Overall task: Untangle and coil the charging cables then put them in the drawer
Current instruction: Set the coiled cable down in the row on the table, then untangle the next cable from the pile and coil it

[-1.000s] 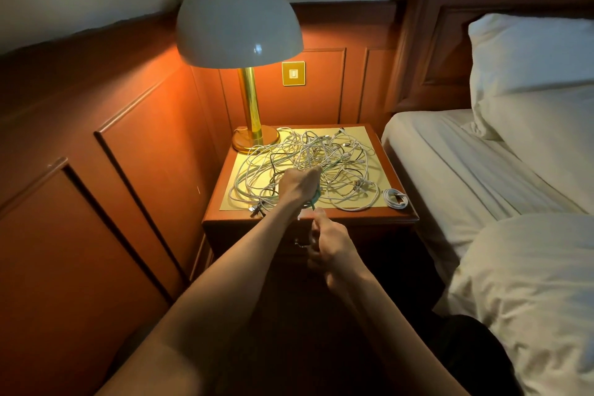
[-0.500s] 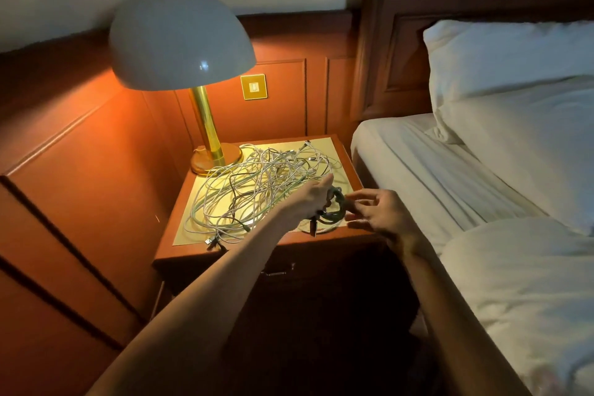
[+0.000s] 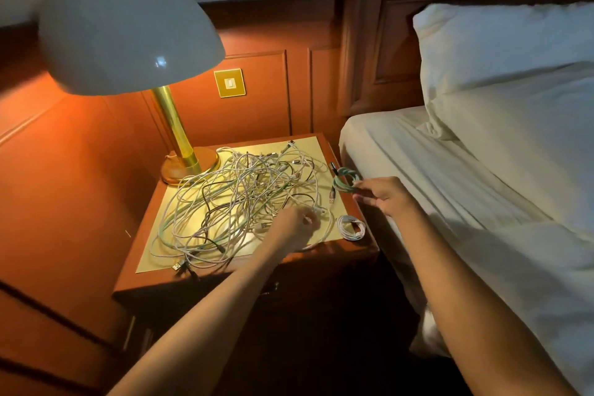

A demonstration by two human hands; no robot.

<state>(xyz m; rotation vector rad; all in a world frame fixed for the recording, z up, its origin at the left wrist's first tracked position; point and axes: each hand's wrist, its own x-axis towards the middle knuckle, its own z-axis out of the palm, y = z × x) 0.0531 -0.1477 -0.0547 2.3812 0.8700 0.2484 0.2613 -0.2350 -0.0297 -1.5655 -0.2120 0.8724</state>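
Green coil point(image 3: 345, 182) held at tabletop's point(image 3: 150, 255) right edge, clear of the tangle point(image 3: 238, 199).
Your right hand point(image 3: 385, 197) pinches it; left hand point(image 3: 295, 229) grips a white strand point(image 3: 322, 211).

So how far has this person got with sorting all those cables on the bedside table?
Early days. Done: one white coil lies at the nightstand's front right corner. In hand: the right hand holds a coiled green cable at the right edge, and the left hand reaches into the tangle. Left: most cables lie knotted, and none seems put away.
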